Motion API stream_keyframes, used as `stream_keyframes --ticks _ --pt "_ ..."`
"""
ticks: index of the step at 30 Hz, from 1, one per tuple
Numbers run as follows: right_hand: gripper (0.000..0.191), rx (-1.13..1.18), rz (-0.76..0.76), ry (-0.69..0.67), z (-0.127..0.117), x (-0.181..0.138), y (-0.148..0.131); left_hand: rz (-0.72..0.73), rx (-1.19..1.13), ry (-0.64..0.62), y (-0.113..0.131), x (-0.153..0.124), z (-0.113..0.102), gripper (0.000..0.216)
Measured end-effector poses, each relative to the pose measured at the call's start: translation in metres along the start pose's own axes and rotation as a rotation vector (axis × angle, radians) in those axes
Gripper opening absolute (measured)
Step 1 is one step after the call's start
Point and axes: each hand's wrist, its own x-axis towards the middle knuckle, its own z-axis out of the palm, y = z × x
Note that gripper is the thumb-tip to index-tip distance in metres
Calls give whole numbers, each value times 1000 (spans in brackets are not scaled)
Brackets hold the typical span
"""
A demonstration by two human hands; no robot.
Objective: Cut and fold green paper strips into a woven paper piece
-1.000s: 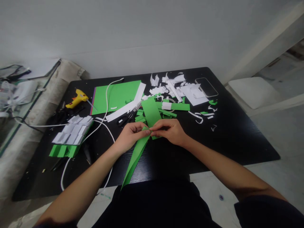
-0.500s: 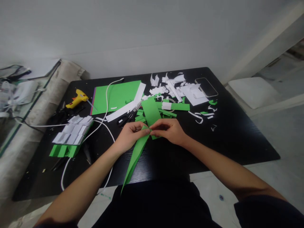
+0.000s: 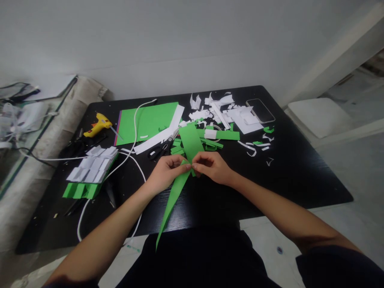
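Note:
A long green paper strip (image 3: 174,196) runs from my fingers down over the front edge of the table. My left hand (image 3: 166,172) pinches its upper end between thumb and fingers. Close beside it, my right hand (image 3: 214,168) has thumb and fingertips pressed together at the same end of the strip. Just beyond my hands lies a wide green paper band (image 3: 191,140), partly covered by my right fingers. Black scissors (image 3: 160,150) rest behind my left hand. A green strip with a white patch (image 3: 229,135) lies behind my right hand.
On the black table (image 3: 285,172) are white paper scraps (image 3: 220,112), a phone (image 3: 260,111), green sheets (image 3: 150,120), a yellow glue gun (image 3: 99,126) and a folded white-and-green paper piece (image 3: 93,166). A white cable (image 3: 120,165) loops across the left side. A white stool (image 3: 315,116) stands right.
Both hands have shifted slightly to the right, still together. The hanging green strip has turned, so its two layers look closer together and its lower tip sits a little further right.

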Motion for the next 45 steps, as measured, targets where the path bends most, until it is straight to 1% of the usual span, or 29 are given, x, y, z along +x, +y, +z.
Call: stream_keyframes --ticks 5,9,11,16,20,26,30,34,38,41,45 --pt "24 -44 -15 22 -1 1 -2 21 10 24 1 -1 -1 38" --pt "21 -66 -24 29 -2 1 -1 72 51 40 3 -2 0 39" --pt "19 -70 -33 47 -3 1 0 66 43 54 3 -1 0 41" --pt "17 -82 -13 86 -4 2 0 48 -10 93 1 -1 -1 36" --pt "16 -57 -6 78 -5 3 0 55 13 111 2 -1 -1 34" --pt "24 17 62 -17 -5 3 -1 62 87 70 2 -1 1 35" --pt "32 -19 90 -15 -3 3 0 87 117 60 1 0 3 33" --pt "30 -39 64 62 -3 5 0 44 100 24 0 1 1 31" --pt "28 -55 16 190 -7 7 -2 -14 75 -28 2 0 -3 28" --pt "24 -61 -22 303 -14 10 -1 -99 46 -84 6 0 -7 27" --pt "19 -27 -50 453 -22 13 2 -160 22 -125 12 3 -17 23"
